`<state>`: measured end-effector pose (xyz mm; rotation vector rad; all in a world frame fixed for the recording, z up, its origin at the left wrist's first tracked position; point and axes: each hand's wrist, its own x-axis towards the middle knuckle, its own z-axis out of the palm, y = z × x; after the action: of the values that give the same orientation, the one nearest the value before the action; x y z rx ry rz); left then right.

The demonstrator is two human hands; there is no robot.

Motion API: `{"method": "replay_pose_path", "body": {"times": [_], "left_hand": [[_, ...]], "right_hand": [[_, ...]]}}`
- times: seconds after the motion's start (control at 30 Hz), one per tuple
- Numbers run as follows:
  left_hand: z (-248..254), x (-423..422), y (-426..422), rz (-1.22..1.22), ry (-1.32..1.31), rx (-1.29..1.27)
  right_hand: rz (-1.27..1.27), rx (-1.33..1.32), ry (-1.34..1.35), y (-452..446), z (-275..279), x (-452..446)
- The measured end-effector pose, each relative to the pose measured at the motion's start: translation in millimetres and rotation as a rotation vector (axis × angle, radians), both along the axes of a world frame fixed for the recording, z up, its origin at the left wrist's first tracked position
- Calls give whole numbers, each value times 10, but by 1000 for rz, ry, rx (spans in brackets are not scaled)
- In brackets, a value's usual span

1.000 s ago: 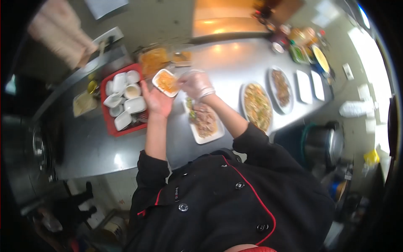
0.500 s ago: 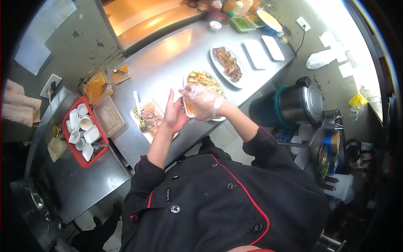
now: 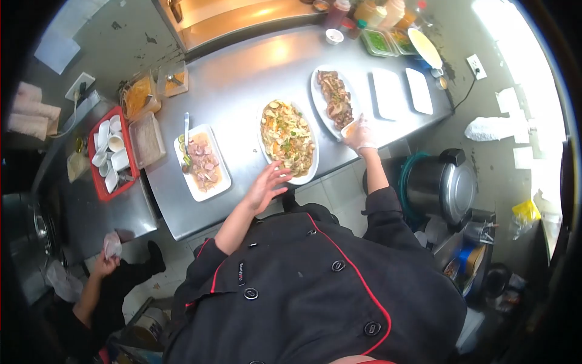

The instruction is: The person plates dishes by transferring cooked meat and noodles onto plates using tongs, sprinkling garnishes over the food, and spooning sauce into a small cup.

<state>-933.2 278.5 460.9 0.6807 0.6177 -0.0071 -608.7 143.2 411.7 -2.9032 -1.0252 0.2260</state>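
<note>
My left hand is bare, fingers spread, just off the lower left edge of an oval platter of mixed vegetables and noodle-like food. Nothing is in it. My right hand, in a clear plastic glove, grips a small dish at the lower end of an oval platter of browned meat; most of the dish is hidden by the fingers. Further left lies a rectangular white plate with pieces of meat in sauce, green slices and a utensil.
Two white plates lie at the right. A red basket of small white dishes and plastic food containers stand left. Bottles line the back. A large lidded pot is at right. Another person's hand shows lower left.
My right hand has moved right with the small dish, from the vegetable platter to the meat platter. My left hand has come apart from it. The view has shifted, and another person's hand has appeared.
</note>
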Motion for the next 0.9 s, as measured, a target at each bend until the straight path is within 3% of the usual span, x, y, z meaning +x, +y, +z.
{"method": "replay_pose_path", "body": {"times": [0.17,0.27,0.33,0.37,0.47,0.5,0.63,0.7,0.77,0.83,0.9], "left_hand": [[-187,-416,-194,281,86,-113],[-297,-652,-324,462,110,-92],[-329,-798,-423,548,147,-49],[-281,-865,-459,625,179,-90],[-260,-1143,-543,794,342,41],[-331,-1280,-536,891,412,75],[-658,-2049,-150,1160,791,520],[-913,-2492,239,1317,966,1088],[-650,-2812,652,1291,1202,1080],[-508,-3066,1064,1298,1346,845],[-683,-3347,1501,1477,1092,447]], "right_hand": [[108,183,104,-82,-13,178],[195,384,6,-303,-111,451],[165,321,-119,-177,237,554],[-19,421,-77,-33,546,447],[48,1026,5,174,788,532],[26,1015,5,290,1017,425],[29,1105,90,489,1308,121],[108,1146,58,540,1297,79],[173,1163,23,572,1375,-82],[225,1116,-61,540,1486,-271],[215,1116,-14,489,1485,-326]]}}
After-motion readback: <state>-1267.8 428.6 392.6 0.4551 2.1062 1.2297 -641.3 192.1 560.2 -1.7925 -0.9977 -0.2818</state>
